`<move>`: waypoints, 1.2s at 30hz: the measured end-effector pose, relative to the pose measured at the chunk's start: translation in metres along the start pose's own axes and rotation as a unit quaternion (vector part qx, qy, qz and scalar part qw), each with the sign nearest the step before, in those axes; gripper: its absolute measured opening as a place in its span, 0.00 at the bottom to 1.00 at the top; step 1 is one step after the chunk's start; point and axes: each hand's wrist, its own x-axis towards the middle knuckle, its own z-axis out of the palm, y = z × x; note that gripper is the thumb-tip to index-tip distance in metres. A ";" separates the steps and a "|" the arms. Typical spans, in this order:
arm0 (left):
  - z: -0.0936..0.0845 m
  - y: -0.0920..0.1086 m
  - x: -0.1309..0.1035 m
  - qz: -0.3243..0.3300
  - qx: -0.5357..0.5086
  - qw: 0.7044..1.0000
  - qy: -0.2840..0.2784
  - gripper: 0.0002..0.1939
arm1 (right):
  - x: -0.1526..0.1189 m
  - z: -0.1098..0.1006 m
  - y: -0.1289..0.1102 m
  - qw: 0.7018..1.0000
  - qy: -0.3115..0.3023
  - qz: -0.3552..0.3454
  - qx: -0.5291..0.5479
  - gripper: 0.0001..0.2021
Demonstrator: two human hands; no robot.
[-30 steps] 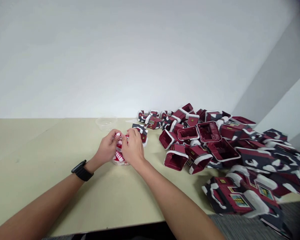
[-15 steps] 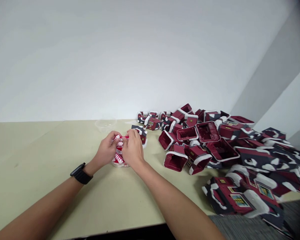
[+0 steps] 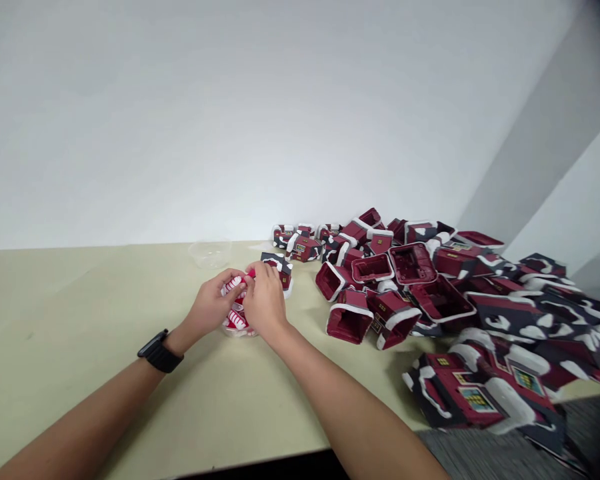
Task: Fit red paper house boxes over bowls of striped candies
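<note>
Small red-and-white striped pieces [image 3: 237,320] lie in a clear plastic dish [image 3: 241,333] on the table in front of me. My left hand [image 3: 215,300] is closed at the dish's left side, thumb and fingers pinching one of the striped pieces [image 3: 233,285]. From the right, my right hand [image 3: 266,297] is closed over the same spot, its fingertips on a red part [image 3: 251,273] beside that piece. The right hand's fingers partly cover what they grip. Exactly what kind of object the striped pieces are, I cannot make out.
A clear plastic dish or lid [image 3: 210,254] lies behind my hands. One small house model [image 3: 282,272] is just right of my right hand. A big heap of dark red, white-edged house models [image 3: 415,263] covers the table's right side. A white wall [image 3: 230,120] rises behind.
My thumbs and fingers have shifted slightly around the striped piece, which has turned a little. The hands stay over the dish, and the whole view has moved slightly.
</note>
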 end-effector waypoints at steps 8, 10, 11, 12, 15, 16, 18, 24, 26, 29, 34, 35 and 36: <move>0.000 0.004 -0.002 -0.026 0.007 1.000 0.002 0.17 | 0.000 0.000 0.001 1.000 -0.005 0.001 0.016 0.17; 0.000 0.004 -0.002 -0.034 0.002 0.999 0.003 0.17 | 0.000 0.001 0.002 1.000 -0.005 -0.001 0.020 0.18; 0.000 0.004 -0.002 -0.034 -0.001 0.999 0.005 0.17 | 0.000 0.001 0.002 1.000 -0.006 0.000 0.022 0.19; 0.000 0.005 -0.002 -0.032 -0.002 0.999 0.007 0.17 | 0.000 0.001 0.003 1.000 -0.008 0.003 0.025 0.19; 0.000 0.006 -0.002 -0.025 0.007 1.000 0.010 0.15 | -0.001 0.003 0.003 0.999 -0.008 0.012 0.038 0.20; 0.000 0.007 -0.001 -0.025 0.010 1.000 0.010 0.15 | -0.001 0.003 0.003 0.999 -0.006 0.012 0.045 0.19; 0.000 0.007 -0.001 -0.028 0.012 1.000 0.008 0.15 | 0.000 0.002 0.003 0.998 0.001 0.005 0.059 0.15; 0.002 0.003 0.001 -0.028 0.009 0.999 0.017 0.15 | 0.017 -0.013 0.015 0.993 0.108 -0.031 0.040 0.08; 0.002 0.001 0.001 -0.032 0.009 0.999 0.022 0.15 | 0.024 -0.016 0.026 0.990 0.136 -0.024 0.028 0.08; 0.002 0.001 0.000 -0.013 0.043 0.998 0.034 0.15 | 0.030 -0.017 0.045 0.994 0.112 0.016 0.006 0.11; 0.003 0.006 -0.003 0.088 0.141 0.982 0.088 0.13 | 0.030 -0.011 0.063 0.997 0.049 0.059 0.003 0.21; 0.003 0.007 -0.003 0.113 0.156 0.976 0.097 0.12 | 0.030 -0.010 0.065 0.997 0.054 0.057 -0.001 0.24; 0.003 0.008 -0.004 0.137 0.170 0.970 0.106 0.11 | 0.031 -0.009 0.067 0.997 0.062 0.054 -0.006 0.26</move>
